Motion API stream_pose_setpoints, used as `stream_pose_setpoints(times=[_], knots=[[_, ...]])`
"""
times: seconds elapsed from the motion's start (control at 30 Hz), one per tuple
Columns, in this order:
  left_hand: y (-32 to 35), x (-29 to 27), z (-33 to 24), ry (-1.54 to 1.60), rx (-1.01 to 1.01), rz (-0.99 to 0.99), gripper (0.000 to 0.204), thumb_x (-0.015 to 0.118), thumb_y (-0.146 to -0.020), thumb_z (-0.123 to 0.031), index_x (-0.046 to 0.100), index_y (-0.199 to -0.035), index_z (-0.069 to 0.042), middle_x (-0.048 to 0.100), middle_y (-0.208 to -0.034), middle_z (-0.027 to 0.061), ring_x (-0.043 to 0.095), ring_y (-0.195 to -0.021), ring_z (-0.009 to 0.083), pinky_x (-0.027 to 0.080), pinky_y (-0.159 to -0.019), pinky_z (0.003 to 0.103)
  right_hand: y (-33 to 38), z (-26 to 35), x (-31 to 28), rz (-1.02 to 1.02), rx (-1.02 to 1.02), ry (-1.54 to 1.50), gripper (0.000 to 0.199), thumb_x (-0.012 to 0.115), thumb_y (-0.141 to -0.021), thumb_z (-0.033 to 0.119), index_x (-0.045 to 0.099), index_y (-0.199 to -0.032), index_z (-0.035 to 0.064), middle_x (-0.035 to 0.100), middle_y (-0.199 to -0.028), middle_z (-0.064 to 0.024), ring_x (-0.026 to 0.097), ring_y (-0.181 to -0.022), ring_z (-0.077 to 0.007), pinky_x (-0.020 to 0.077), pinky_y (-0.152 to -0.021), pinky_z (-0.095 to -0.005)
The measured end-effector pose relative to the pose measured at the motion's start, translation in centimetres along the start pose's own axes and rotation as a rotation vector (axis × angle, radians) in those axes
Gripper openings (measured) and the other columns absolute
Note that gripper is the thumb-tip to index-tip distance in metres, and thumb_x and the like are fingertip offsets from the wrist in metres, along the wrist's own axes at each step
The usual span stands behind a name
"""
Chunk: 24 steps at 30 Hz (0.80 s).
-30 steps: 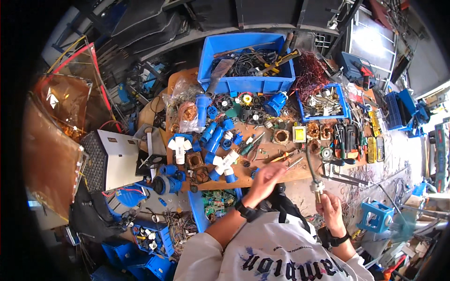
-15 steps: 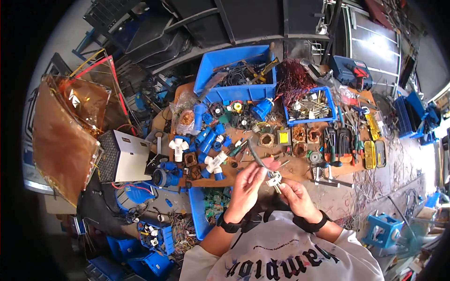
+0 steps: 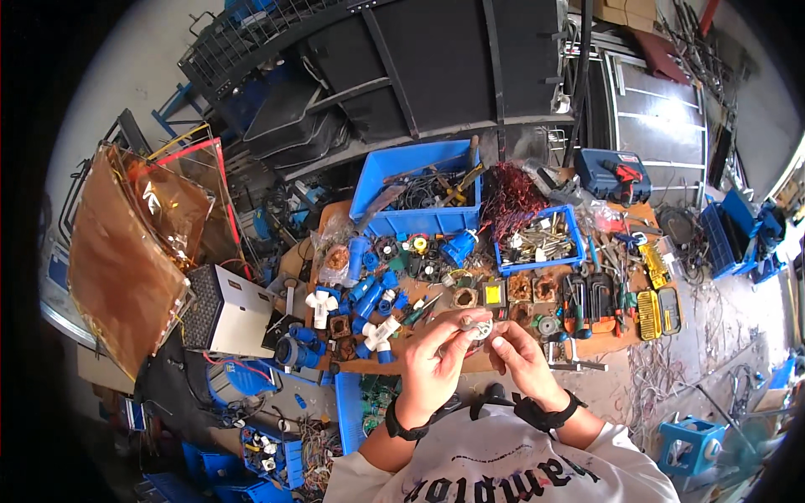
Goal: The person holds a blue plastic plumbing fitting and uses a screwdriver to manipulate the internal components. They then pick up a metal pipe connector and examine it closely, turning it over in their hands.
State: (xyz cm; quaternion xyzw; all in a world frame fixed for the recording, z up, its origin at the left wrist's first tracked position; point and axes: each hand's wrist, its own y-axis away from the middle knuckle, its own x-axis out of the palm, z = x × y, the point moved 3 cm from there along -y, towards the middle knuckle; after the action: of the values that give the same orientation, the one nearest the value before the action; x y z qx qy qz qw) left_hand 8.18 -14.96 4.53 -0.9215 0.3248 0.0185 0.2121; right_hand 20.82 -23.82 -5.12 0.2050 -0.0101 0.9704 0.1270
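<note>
My left hand (image 3: 436,365) is closed round a small white plug insert (image 3: 479,329), its round face turned up between thumb and fingers. The stub of a grey cable shows at its upper side. Just right of it, my right hand (image 3: 521,359) has thumb and forefinger pinched together close to the insert; whatever lies between those fingertips is hidden. Both hands are held over the near edge of the workbench (image 3: 411,362). White pipe-shaped fittings (image 3: 379,333) and blue plug housings (image 3: 366,298) lie to the left of my hands.
At the back stand a blue bin (image 3: 419,222) of tools and a blue tray (image 3: 541,260) of metal parts. Hex keys and screwdrivers (image 3: 597,298) lie on the right, with a yellow bit case (image 3: 647,314). A blue crate (image 3: 350,411) with green boards sits below the bench edge.
The white insert has turned, so its brass pins and the long grey cable no longer show as before. My right hand has moved up beside it. The view has tilted upward.
</note>
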Motion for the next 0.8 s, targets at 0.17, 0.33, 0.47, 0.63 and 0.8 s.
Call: stream_pose_setpoints(times=[0.17,0.33,0.47,0.63,0.8], knots=[[-0.5,0.9,-0.8,-0.061,0.075,0.018,0.019,0.057,-0.097,-0.005,0.065,-0.111,0.006,0.07,-0.107,0.0158,0.066,-0.107,0.0261,0.051,-0.094,0.036,0.0,1.6,-0.4,-0.009,-0.02,-0.017,0.025,0.057,-0.1,0.014,0.052,-0.122,0.0029,0.059,-0.1,-0.0018,0.058,-0.078,-0.0064,0.048,-0.063,-0.0214],[-1.4,1.9,-1.6,-0.054,0.212,0.039,0.021,0.056,-0.099,-0.009,0.065,-0.11,0.006,0.07,-0.107,0.0167,0.066,-0.109,0.0303,0.051,-0.095,0.039,1.2,6.6,-0.1,-0.328,-0.516,0.559,0.037,0.063,-0.091,-0.001,0.051,-0.126,0.0005,0.054,-0.109,-0.0107,0.057,-0.097,-0.0171,0.0521,-0.079,-0.0298],[-1.6,3.1,-2.3,-0.105,0.216,0.088,0.023,0.054,-0.092,0.004,0.065,-0.112,0.005,0.069,-0.112,0.0159,0.065,-0.11,0.0312,0.051,-0.095,0.037,2.8,10.8,0.1,-0.237,-0.703,0.65,0.037,0.07,-0.085,0.003,0.059,-0.12,0.0015,0.054,-0.12,-0.0155,0.055,-0.111,-0.0278,0.0463,-0.094,-0.0387],[-1.3,4.0,-2.6,-0.118,0.26,0.112,0.028,0.053,-0.085,0.013,0.066,-0.108,0.004,0.069,-0.11,0.0157,0.066,-0.109,0.0325,0.05,-0.097,0.04,3.2,12.7,1.5,-0.13,-0.76,0.647,0.037,0.076,-0.081,0.015,0.069,-0.116,0.0061,0.057,-0.124,-0.0142,0.054,-0.115,-0.0297,0.0405,-0.099,-0.0409],[-0.3,3.9,-2.8,-0.16,0.204,0.106,0.028,0.054,-0.083,0.014,0.066,-0.105,0.004,0.07,-0.107,0.0147,0.066,-0.108,0.0325,0.049,-0.099,0.042,3.7,13.1,1.9,-0.123,-0.774,0.684,0.029,0.076,-0.079,0.013,0.073,-0.108,0.0091,0.061,-0.119,-0.0094,0.055,-0.111,-0.0269,0.0394,-0.097,-0.0407]])
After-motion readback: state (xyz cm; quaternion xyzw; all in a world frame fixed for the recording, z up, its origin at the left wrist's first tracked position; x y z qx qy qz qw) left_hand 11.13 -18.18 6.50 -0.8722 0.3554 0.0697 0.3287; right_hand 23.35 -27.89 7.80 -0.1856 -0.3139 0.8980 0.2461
